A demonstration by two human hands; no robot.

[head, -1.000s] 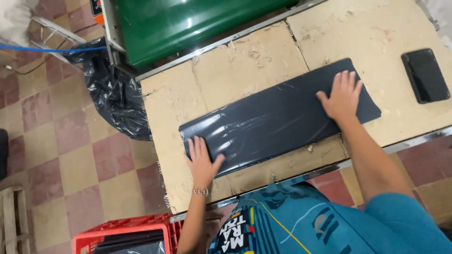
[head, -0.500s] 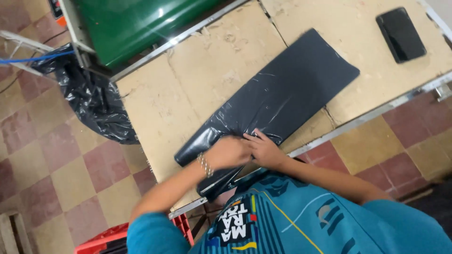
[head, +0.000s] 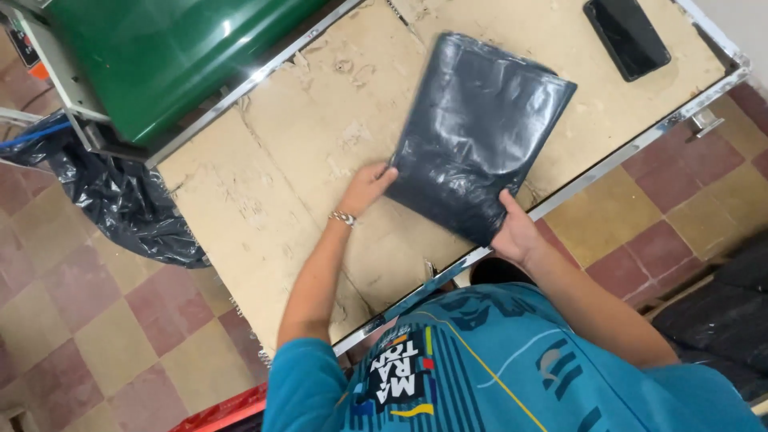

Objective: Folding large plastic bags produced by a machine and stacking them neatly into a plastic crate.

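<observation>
Person seen from above, head camera. Upper body in a short-sleeved teal shirt; sleeves end above the elbows, forearms bare. Shirt front carries a pattern of darker navy stripes and bands, thin pale lines running diagonally, one thin yellow line crossing the chest. Dark panel on the chest with large white lettering, plus small blocks of red, yellow and blue beside it. A small pale emblem sits on the right side of the chest. Left hand (head: 366,187): metal link bracelet or watch band, silver-toned, just behind it at the wrist. Right hand (head: 516,234): wrist bare, nothing worn.
</observation>
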